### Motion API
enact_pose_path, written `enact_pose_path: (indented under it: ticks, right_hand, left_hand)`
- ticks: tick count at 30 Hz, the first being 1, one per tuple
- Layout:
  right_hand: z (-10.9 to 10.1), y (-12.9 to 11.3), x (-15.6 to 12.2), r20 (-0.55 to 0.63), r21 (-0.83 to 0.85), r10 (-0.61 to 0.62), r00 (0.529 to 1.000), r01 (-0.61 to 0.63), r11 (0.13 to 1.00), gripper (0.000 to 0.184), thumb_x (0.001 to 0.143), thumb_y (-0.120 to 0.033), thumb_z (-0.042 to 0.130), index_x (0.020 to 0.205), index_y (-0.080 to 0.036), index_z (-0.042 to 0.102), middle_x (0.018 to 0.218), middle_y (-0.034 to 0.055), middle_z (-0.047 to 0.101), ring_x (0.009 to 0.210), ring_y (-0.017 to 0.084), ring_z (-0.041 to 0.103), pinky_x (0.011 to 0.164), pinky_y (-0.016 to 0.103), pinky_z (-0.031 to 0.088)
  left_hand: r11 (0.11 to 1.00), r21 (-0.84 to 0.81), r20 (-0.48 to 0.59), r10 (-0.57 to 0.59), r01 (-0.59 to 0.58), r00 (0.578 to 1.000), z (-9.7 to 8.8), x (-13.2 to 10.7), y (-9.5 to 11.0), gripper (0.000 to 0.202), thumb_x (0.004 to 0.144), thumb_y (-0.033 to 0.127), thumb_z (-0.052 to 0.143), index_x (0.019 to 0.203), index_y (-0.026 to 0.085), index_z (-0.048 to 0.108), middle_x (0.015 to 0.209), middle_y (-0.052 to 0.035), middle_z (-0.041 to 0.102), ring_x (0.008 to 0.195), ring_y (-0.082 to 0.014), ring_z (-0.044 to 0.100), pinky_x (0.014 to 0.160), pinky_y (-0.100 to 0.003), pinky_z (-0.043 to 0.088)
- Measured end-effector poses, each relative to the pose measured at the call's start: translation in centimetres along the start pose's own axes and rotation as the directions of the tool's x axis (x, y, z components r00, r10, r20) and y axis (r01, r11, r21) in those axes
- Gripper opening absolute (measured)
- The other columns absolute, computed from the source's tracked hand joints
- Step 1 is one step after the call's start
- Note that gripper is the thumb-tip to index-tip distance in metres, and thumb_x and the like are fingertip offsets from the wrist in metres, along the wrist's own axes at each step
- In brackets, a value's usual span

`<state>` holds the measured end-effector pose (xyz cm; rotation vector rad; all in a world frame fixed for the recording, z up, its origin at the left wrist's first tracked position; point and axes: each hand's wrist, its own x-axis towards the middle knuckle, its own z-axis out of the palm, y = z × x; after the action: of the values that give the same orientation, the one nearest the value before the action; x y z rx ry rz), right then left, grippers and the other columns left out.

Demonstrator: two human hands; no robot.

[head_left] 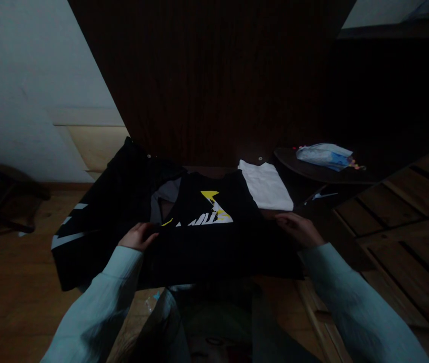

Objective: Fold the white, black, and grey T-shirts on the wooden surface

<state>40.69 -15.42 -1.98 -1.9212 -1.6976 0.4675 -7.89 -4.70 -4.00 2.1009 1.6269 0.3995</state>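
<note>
A black shirt [202,252] with a yellow and white print lies spread on a narrow dark surface in front of me. At its left side, my left hand [138,236] is closed with thumb and fingers pinched on the cloth. Across from it, my right hand [298,228] pinches the right side of the same shirt, though dim light partly hides its fingertips. A folded white garment [267,185] lies just beyond the shirt on the right. To the left, a black jacket [101,227] with grey stripes hangs over the surface's edge.
Behind the clothes rises a dark wooden panel [214,85]. A rounded shelf [293,166] at right carries a blue and white packet [325,155]. Slatted wood [407,237] stands at the right, and a dark stool [6,201] at the far left.
</note>
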Motion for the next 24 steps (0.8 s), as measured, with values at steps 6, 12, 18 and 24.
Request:
enact_pose_path:
  ticks: [6,12,18,24]
  right_hand:
    - [1.8,1.0,3.7,0.097,0.008,0.013,0.995,-0.014,1.0,0.037,0.058,-0.049,0.064,0.081,-0.019,0.063,0.083,0.0046,0.064,0.078,0.018,0.059,0.074,0.031,0.048]
    - [2.7,2.3,4.5,0.237,-0.025,-0.03,0.971,0.037,0.999,0.047,0.056,-0.064,0.058,0.063,-0.018,0.058,0.061,0.0013,0.054,0.06,0.013,0.049,0.058,0.027,0.041]
    - [1.6,2.3,4.3,0.276,0.076,-0.173,0.945,0.158,0.985,0.055,0.055,-0.071,0.056,0.056,-0.017,0.045,0.062,0.0013,0.051,0.06,0.012,0.046,0.058,0.025,0.038]
    - [0.4,1.4,4.9,0.2,0.069,-0.113,0.973,0.102,0.992,0.057,0.058,-0.074,0.051,0.058,-0.018,0.041,0.057,-0.0009,0.047,0.054,0.01,0.041,0.052,0.023,0.037]
  left_hand:
    - [0.998,0.057,0.121,-0.013,0.006,0.993,0.8,1.9,1.5,0.036,0.059,0.05,0.052,0.077,0.02,0.061,0.076,-0.0061,0.065,0.072,-0.0211,0.062,0.065,-0.028,0.049]
    - [0.996,0.091,0.132,-0.01,-0.002,0.991,1.0,1.8,1.4,0.026,0.066,0.043,0.044,0.077,0.022,0.055,0.081,-0.0038,0.065,0.075,-0.0186,0.061,0.066,-0.026,0.046]
    - [1.0,-0.001,0.144,-0.009,0.009,0.99,-1.0,1.4,2.9,0.024,0.068,0.045,0.041,0.075,0.022,0.045,0.071,-0.0005,0.063,0.065,-0.0153,0.059,0.062,-0.023,0.046]
    - [1.0,0.001,0.089,-0.014,0.014,0.996,-1.0,4.4,2.7,0.021,0.069,0.042,0.046,0.074,0.021,0.044,0.074,-0.0012,0.063,0.07,-0.0157,0.061,0.064,-0.023,0.047]
